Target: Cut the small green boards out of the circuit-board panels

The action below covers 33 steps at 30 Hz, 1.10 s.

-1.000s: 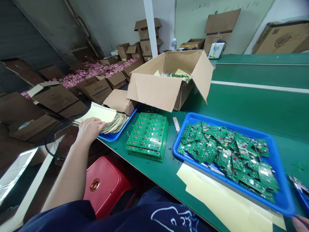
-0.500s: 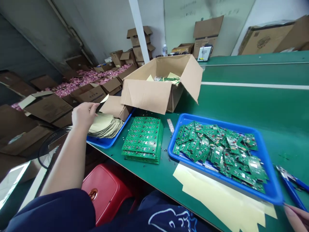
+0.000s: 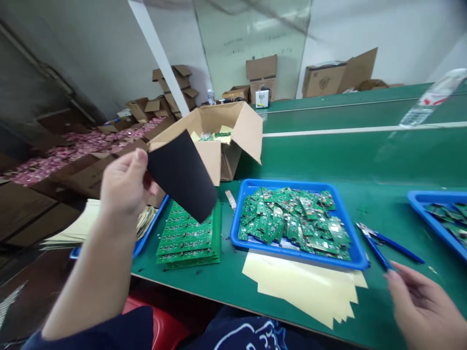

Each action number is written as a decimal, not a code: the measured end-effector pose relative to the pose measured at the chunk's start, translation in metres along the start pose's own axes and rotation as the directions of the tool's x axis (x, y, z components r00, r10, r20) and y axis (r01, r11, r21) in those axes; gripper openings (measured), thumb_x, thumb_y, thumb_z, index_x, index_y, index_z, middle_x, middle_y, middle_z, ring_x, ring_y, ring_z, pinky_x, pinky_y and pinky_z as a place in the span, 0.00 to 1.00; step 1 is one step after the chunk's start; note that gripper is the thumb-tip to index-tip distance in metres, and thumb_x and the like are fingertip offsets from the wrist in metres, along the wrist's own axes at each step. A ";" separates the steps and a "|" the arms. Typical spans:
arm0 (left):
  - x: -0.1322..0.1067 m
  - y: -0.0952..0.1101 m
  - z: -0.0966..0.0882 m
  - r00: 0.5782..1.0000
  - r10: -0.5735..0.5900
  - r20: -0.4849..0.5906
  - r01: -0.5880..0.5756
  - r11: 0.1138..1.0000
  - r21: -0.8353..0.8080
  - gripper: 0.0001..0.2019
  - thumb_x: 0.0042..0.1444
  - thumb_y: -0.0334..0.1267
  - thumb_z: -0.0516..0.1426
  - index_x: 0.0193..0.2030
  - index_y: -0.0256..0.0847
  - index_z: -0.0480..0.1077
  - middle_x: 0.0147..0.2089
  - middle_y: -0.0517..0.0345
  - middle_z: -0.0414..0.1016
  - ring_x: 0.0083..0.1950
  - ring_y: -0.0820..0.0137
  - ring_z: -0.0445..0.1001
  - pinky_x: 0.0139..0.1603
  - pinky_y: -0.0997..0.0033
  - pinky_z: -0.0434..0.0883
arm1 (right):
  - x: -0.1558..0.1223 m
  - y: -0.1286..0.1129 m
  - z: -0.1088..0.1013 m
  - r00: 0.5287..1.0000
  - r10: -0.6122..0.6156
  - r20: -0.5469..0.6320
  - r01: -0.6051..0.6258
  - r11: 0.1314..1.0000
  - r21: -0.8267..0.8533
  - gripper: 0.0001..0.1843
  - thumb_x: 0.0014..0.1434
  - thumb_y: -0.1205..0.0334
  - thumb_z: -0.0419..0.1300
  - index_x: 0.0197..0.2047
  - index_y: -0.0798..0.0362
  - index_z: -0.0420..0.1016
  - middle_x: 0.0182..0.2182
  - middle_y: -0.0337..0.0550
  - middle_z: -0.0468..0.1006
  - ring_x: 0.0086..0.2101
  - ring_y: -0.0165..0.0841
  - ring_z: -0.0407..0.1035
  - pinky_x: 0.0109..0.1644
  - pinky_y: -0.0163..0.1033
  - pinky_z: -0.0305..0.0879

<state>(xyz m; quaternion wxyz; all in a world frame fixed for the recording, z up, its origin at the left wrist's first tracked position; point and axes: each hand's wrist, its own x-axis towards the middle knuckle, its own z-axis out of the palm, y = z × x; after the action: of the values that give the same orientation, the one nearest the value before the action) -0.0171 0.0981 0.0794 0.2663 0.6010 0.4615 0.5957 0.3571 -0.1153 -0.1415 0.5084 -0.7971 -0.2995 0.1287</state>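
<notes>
My left hand is closed on the edge of a black sheet, pinched between thumb and fingers. The sheet hangs tilted above a stack of green circuit board panels, hiding part of it. My right hand is at the lower right, its fingers loosely curled and apart. Its fingertips are by the handle end of blue-handled cutters; whether they touch is hard to tell. Between the hands, a blue tray holds a heap of small circuit boards.
Pale yellow sheets lie fanned out before the tray. More yellow sheets are stacked at the left. Behind the panels stands an open cardboard box. Another blue tray sits at the right edge. A red stool is below the table.
My left hand has lifted the sheet away from the yellow stack, rightward over the panels, and its black face now shows. More of my right hand is visible beside the cutters. The view has turned right.
</notes>
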 end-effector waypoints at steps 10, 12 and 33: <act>-0.167 -0.040 0.102 0.760 -0.499 0.415 0.629 0.724 -0.281 0.20 0.44 0.59 0.57 0.25 0.42 0.66 0.15 0.67 0.64 0.11 0.79 0.57 0.10 0.79 0.54 | -0.028 -0.080 0.051 0.750 -0.283 0.597 -0.119 0.831 0.544 0.25 0.56 0.51 0.56 0.55 0.50 0.61 0.41 0.48 0.75 0.42 0.36 0.70 0.49 0.46 0.67; -0.178 -0.045 0.101 0.680 -0.554 0.481 0.698 0.690 -0.192 0.21 0.43 0.59 0.58 0.27 0.41 0.69 0.17 0.64 0.65 0.14 0.78 0.60 0.12 0.78 0.57 | -0.024 -0.072 0.045 0.710 -0.227 0.667 -0.143 0.880 0.453 0.20 0.56 0.52 0.57 0.49 0.52 0.67 0.32 0.44 0.75 0.35 0.33 0.71 0.44 0.44 0.69; -0.168 -0.059 0.106 0.658 -0.471 0.587 0.526 0.846 0.089 0.14 0.40 0.48 0.63 0.29 0.41 0.73 0.28 0.57 0.74 0.31 0.69 0.71 0.35 0.70 0.70 | 0.002 -0.088 0.050 0.379 -0.423 0.823 0.340 0.891 0.302 0.18 0.58 0.64 0.53 0.51 0.51 0.71 0.44 0.45 0.76 0.45 0.37 0.70 0.50 0.45 0.65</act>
<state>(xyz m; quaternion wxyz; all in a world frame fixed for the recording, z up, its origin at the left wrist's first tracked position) 0.0937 0.0014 -0.0664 0.5748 0.5927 0.4758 0.3032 0.3026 -0.0510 -0.0854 0.3322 -0.5060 -0.6844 0.4065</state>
